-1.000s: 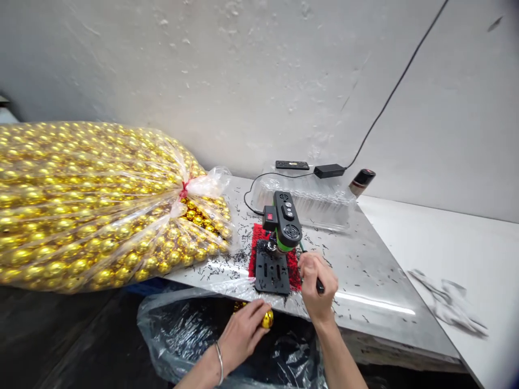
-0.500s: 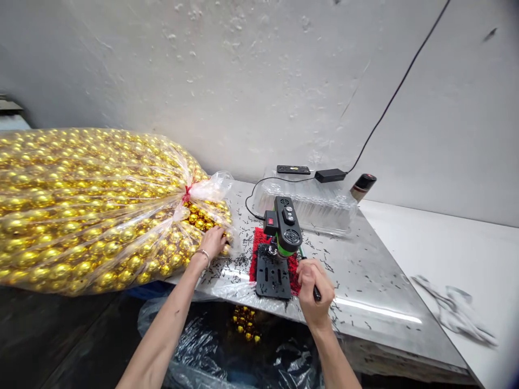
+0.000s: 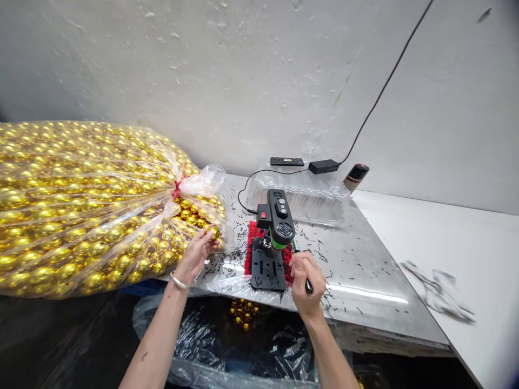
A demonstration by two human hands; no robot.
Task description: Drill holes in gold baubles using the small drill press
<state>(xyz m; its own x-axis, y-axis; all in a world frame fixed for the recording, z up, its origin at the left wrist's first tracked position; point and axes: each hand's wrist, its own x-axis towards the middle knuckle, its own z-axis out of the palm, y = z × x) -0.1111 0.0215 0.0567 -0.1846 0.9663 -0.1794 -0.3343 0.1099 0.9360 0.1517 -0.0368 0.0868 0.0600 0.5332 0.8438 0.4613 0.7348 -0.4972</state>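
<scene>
Between the fingers of my left hand (image 3: 195, 254) is a shiny gold ball (image 3: 213, 232), held at the mouth of a large clear bag (image 3: 81, 205) packed with more such balls. The bag's neck is tied with red string (image 3: 177, 189). My right hand (image 3: 308, 283) is wrapped around the black-ended lever handle (image 3: 309, 286) of a small black bench drill press (image 3: 279, 219). Its slotted black base plate (image 3: 268, 270) sits on a red mat (image 3: 253, 237) strewn with dark shavings.
Behind the press, a clear plastic tray (image 3: 320, 202) carries a power adapter (image 3: 324, 166) and a remote-like black bar (image 3: 286, 161). A dark-capped can (image 3: 357, 175) stands nearby. White gloves (image 3: 441, 292) lie at right. Below the table edge, a plastic-lined container (image 3: 203, 346) holds several gold balls.
My left hand has drawn back from the loose balls at the bag's mouth with one ball in its fingers. My right hand keeps its grip on the lever. The view has shifted slightly.
</scene>
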